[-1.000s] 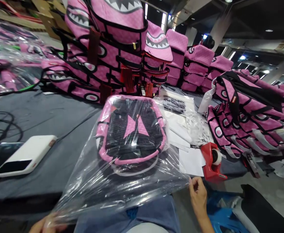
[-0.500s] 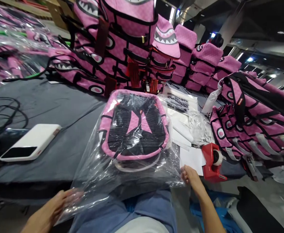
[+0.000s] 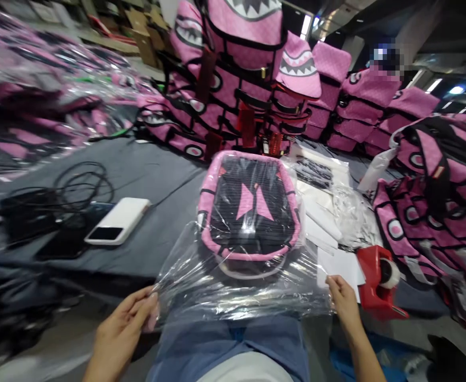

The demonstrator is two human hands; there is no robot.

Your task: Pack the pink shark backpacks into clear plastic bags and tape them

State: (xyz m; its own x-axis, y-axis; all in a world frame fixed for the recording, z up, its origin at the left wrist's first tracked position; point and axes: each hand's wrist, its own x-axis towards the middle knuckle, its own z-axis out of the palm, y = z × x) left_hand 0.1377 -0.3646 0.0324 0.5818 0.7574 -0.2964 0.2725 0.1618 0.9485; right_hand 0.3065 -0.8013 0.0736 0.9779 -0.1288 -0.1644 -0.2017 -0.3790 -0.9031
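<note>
A pink and black backpack [image 3: 252, 212] lies inside a clear plastic bag [image 3: 233, 289] on the grey table [image 3: 153, 180], its open end toward me. My left hand [image 3: 123, 329] pinches the bag's near left corner. My right hand [image 3: 342, 300] pinches the bag's near right corner, close to a sheet of white paper [image 3: 338, 265]. Both hands are closed on the film.
A red tape dispenser [image 3: 378, 284] stands right of my right hand. A white power bank [image 3: 117, 228] and black cables [image 3: 79, 185] lie at left. Stacks of pink shark-mouth backpacks [image 3: 241, 79] fill the back and right [image 3: 436, 212]; bagged ones lie far left [image 3: 26, 111].
The view has swung left. Both hands drew the bag's open end in toward my lap, and the loose film has shortened and bunched up.
</note>
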